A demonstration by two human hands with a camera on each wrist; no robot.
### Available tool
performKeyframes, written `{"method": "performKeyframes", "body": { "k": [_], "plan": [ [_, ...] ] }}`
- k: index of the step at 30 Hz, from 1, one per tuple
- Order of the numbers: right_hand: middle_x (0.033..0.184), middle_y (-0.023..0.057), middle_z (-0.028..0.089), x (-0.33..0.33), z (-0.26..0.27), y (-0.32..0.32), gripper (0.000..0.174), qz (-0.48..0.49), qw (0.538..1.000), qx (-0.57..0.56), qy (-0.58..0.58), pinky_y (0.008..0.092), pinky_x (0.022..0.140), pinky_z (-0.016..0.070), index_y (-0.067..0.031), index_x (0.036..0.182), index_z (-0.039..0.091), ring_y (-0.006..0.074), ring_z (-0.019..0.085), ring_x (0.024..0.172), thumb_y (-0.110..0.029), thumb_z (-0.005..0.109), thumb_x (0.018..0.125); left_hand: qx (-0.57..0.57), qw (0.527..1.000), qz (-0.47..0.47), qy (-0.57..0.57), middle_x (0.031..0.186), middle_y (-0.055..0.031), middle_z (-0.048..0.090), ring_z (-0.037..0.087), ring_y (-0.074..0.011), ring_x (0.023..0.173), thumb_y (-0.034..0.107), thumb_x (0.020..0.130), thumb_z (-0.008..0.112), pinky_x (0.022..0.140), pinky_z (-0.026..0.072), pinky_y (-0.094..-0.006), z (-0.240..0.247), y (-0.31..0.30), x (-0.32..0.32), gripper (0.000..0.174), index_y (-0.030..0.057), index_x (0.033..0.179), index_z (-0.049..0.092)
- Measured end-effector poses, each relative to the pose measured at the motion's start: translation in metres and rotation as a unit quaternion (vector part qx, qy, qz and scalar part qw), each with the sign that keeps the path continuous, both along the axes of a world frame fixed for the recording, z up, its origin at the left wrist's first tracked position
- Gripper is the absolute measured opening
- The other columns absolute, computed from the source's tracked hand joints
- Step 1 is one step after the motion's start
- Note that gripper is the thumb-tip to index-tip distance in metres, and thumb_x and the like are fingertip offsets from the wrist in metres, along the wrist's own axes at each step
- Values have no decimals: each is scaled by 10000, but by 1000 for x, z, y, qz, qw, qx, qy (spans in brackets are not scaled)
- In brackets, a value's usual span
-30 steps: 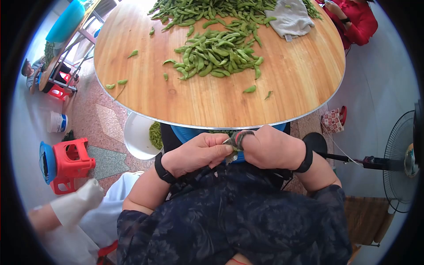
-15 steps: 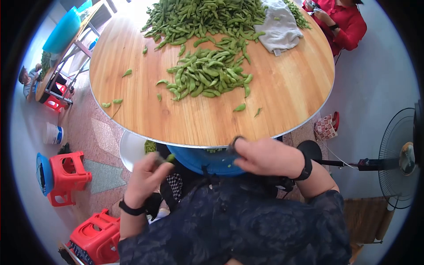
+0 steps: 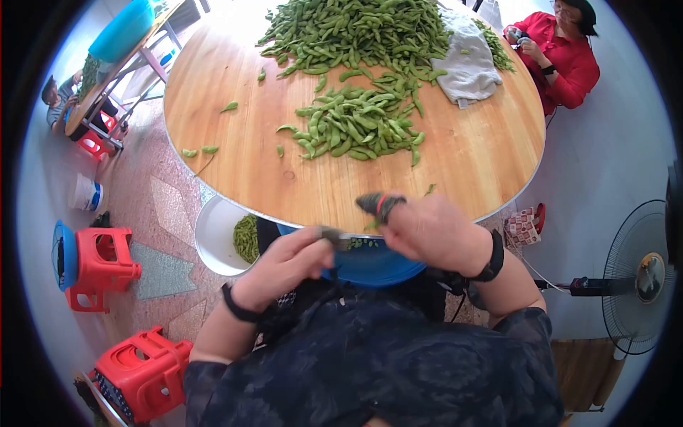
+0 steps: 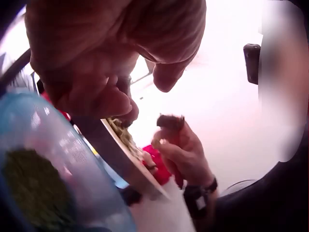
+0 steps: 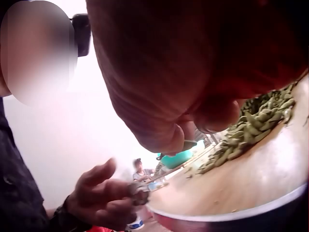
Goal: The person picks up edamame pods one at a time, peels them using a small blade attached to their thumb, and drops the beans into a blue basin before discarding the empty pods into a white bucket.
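Observation:
My right hand (image 3: 435, 229), a dark wrap with a red band on one finger, is over the table's near edge. It pinches a green soybean pod (image 5: 190, 144) between thumb and finger. My left hand (image 3: 283, 262) is lower and to the left, near the blue basin (image 3: 377, 274). Its thumb stands apart from its loosely bent fingers, and a dark wrap covers one fingertip (image 5: 138, 192). Nothing shows between them. Shelled green beans (image 3: 363, 243) lie in the basin. On the round wooden table (image 3: 235, 153) are a small heap of pods (image 3: 359, 128) and a larger pile (image 3: 356, 35) behind it.
A white tub (image 3: 211, 242) with green pods or hulls stands on the floor at left. Red stools (image 3: 107, 263) are farther left. A grey cloth (image 3: 466, 60) lies beside the large pile, near a person in red (image 3: 573, 71). At right stands a fan (image 3: 637, 277).
My left hand came back from near the white tub toward the basin, and the green piece it held is gone. My right hand moved up over the table edge; a loose pod there is gone from its spot.

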State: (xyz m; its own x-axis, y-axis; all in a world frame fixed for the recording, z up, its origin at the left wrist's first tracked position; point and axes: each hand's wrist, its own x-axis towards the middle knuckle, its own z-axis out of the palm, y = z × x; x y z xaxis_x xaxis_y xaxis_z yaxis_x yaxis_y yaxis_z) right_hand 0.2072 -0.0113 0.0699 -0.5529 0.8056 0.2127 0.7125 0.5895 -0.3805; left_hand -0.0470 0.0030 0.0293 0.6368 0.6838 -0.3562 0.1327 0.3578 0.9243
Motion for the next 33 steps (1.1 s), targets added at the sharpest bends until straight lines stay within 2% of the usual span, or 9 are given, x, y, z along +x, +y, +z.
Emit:
{"method": "performKeyframes", "body": {
  "k": [6,11,12,16,25,28,31,32,33],
  "plan": [
    [839,149,600,-4,-12,-21,345,70,997,-16,10,388,481,471,-27,1131,557,318,597,580,-76,614,794,-50,987,-71,-136,740,55,516,451,-28,640,261,997,523,571,384,-185,-18,4,41,212,68,931,583],
    [699,53,532,2,-34,-28,206,-69,936,-188,289,301,503,421,-11,1045,519,170,521,552,-34,445,854,-45,990,-17,-130,715,54,493,426,-26,625,245,998,524,556,363,-186,-25,-3,39,200,68,912,566],
    [731,208,534,-1,-31,-30,140,-97,910,-286,285,422,625,433,22,970,449,389,551,698,-40,461,846,-38,992,-8,-122,715,53,489,422,-24,627,231,998,522,558,360,-183,-26,-6,40,190,68,909,563],
    [718,198,514,-7,-34,-31,129,-93,885,-348,294,431,603,422,15,954,399,392,534,672,-47,453,855,-3,991,-16,-133,724,60,481,428,-45,627,189,997,514,563,372,-212,-32,-13,40,171,50,906,554],
    [730,214,506,-8,-48,-33,144,-67,909,-301,281,448,608,424,8,977,387,431,539,688,-35,458,860,451,890,5,60,705,-121,501,501,-285,602,86,893,617,557,402,-351,-26,-19,44,129,10,849,523],
    [704,71,485,-10,-50,-35,140,-77,920,-288,255,322,575,418,-9,1018,429,183,472,615,1,407,880,591,803,5,74,707,-161,497,487,-356,615,59,858,635,546,401,-368,-26,-18,44,125,8,831,524],
    [723,112,501,-12,-57,-41,161,-60,932,-248,256,335,588,423,-9,1040,425,243,500,623,1,428,879,489,871,3,39,659,-90,472,484,-263,578,85,904,600,536,395,-335,-36,-17,40,107,27,847,530],
    [736,127,517,-13,-59,-44,169,-61,935,-223,269,352,577,433,-6,1022,440,277,522,626,11,456,854,176,982,-9,-61,660,-44,471,473,-197,577,123,936,570,535,388,-304,-34,-16,39,121,43,855,528],
    [749,141,532,-16,-60,-41,178,-58,937,-196,284,369,565,443,-4,1003,454,311,543,630,21,484,829,-152,976,-15,-154,661,1,470,461,-130,576,162,968,540,534,381,-273,-31,-12,35,147,58,863,527]
  ]
}}
